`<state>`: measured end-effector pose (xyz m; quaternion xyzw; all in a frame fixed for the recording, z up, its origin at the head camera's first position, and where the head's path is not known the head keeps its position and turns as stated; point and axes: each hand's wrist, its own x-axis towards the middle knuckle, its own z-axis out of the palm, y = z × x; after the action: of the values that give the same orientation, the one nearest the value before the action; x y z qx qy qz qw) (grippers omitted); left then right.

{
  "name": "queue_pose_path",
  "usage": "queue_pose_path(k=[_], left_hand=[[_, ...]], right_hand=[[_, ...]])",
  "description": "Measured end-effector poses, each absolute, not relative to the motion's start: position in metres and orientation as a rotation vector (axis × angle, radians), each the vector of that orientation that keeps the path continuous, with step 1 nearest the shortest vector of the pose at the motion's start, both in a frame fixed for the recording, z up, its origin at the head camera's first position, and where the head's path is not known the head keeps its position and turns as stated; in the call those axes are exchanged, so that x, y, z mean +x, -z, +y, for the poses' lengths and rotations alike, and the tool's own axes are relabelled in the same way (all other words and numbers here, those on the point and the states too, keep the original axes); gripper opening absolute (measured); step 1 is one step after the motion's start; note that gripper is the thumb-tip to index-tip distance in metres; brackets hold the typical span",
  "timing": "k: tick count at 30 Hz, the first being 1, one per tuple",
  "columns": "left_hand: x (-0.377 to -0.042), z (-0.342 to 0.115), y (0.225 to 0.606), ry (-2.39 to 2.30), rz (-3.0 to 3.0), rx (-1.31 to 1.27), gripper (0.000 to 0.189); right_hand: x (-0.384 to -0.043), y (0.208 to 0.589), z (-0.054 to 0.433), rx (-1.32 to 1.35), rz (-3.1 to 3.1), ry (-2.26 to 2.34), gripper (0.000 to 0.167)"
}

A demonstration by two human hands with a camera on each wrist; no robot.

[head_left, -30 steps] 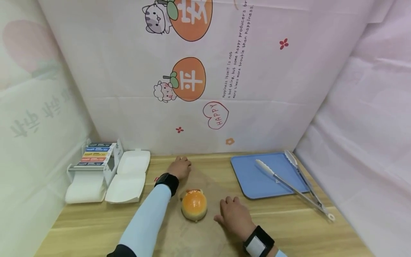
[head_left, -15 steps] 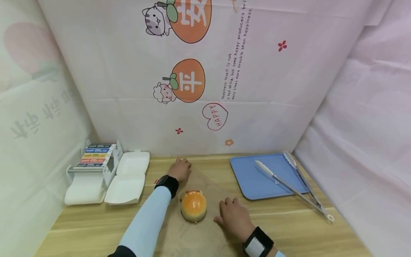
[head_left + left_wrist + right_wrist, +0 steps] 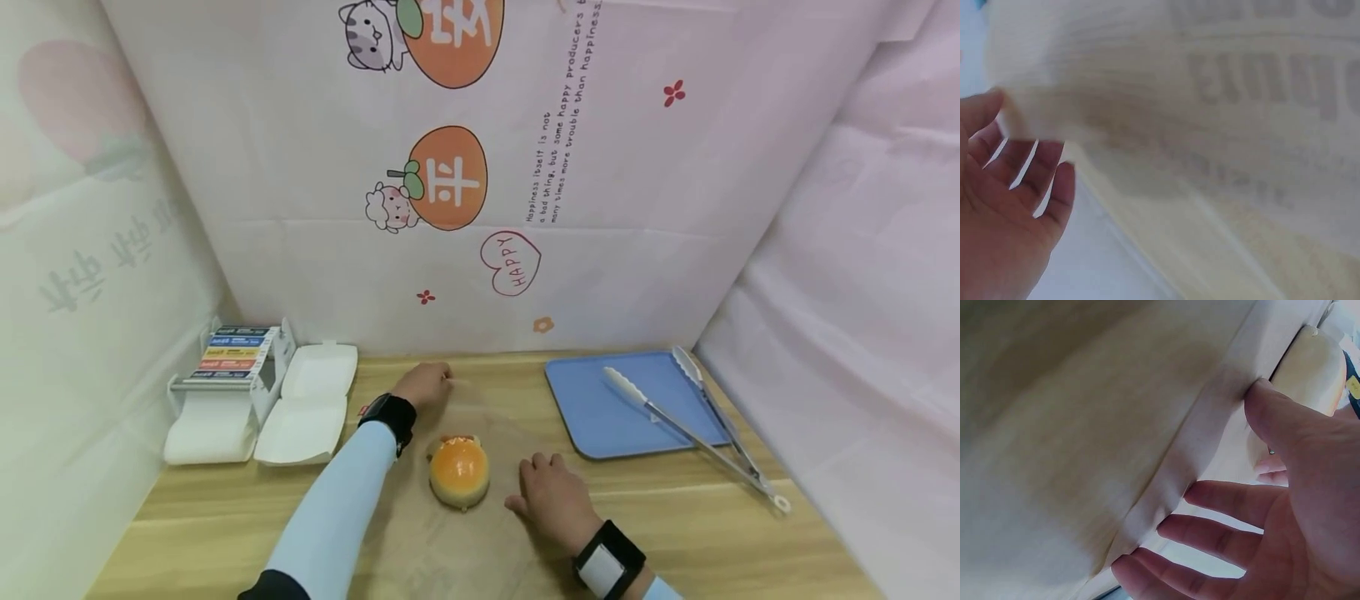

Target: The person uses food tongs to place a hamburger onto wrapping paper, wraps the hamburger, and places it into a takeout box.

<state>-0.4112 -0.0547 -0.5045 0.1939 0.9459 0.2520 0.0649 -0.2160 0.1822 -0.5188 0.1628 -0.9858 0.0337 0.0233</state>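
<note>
A brown sheet of wrapping paper (image 3: 442, 558) lies on the wooden table, and a glossy round bun (image 3: 460, 473) with reddish filling at its far side sits on it. At the sheet's far corner my left hand (image 3: 423, 386) pinches the paper. The left wrist view has this hand (image 3: 1007, 212) with its thumb over the raised paper (image 3: 1210, 119), which bears printed letters. To the bun's right, my right hand (image 3: 557, 504) rests at the sheet's edge. Seen from the right wrist, the fingertips and thumb of that hand (image 3: 1260, 512) touch the paper edge (image 3: 1175, 465), fingers spread.
A blue tray (image 3: 585, 417) is at the back right, with metal tongs (image 3: 693, 429) lying across it. On the left stand a dispenser (image 3: 232, 358) with coloured labels and a white roll, and an opened white lidded box (image 3: 303, 429). A printed cloth (image 3: 322, 275) hangs behind.
My left fingers have curled in and now pinch the far corner of the paper, lifting it slightly. My right hand and the bun stay in place; the head view has shifted a little.
</note>
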Motion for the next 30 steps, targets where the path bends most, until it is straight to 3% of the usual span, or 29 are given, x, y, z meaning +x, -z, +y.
queue_pose_path(k=[4, 10, 19, 30], left_hand=[[-0.411, -0.059, 0.492, -0.876, 2.771, 0.611, 0.022], [-0.403, -0.060, 0.477, -0.953, 2.743, 0.676, 0.046], [-0.378, -0.061, 0.462, -0.996, 2.774, 0.838, 0.007], [-0.337, -0.069, 0.451, -0.957, 2.816, 0.992, 0.011]], right_hand=[[-0.215, 0.516, 0.182, 0.517, -3.036, -0.093, 0.046], [-0.215, 0.517, 0.181, 0.512, -3.036, -0.100, 0.047], [-0.217, 0.520, 0.181, 0.508, -3.037, -0.100, 0.047], [-0.218, 0.518, 0.180, 0.504, -3.052, -0.105, 0.047]])
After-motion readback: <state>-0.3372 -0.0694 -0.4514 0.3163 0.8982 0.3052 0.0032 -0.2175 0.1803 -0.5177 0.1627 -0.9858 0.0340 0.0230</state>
